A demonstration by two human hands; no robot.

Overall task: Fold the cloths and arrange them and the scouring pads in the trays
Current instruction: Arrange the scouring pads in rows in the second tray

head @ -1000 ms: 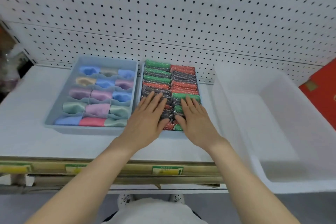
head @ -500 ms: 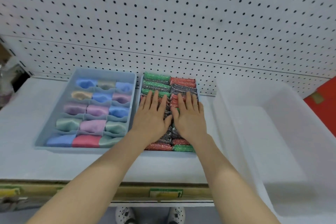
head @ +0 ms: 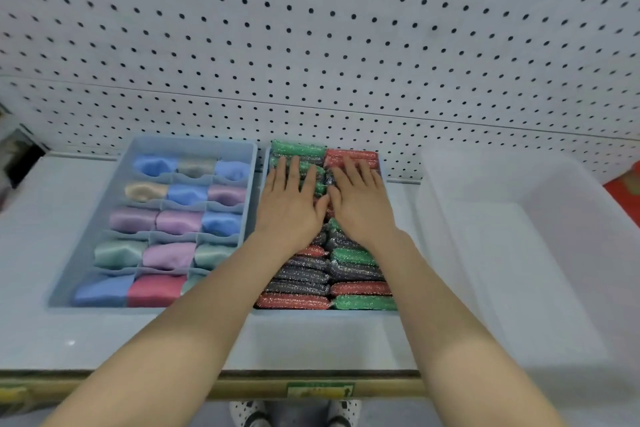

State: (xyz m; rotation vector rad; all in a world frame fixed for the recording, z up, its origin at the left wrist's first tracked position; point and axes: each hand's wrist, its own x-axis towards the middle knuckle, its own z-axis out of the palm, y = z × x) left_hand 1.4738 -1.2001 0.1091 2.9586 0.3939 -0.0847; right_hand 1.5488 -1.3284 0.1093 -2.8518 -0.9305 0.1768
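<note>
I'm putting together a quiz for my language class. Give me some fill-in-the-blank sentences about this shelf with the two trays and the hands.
1. The left hand and the right hand lie flat, fingers straight, on the ____.
2. The folded cloths fill the divided tray to the ____ of both hands.
3. In that tray's nearest row, the middle cloth is ____.
4. Behind both trays stands a white ____ full of small holes.

Missing words: scouring pads; left; red; pegboard.
</note>
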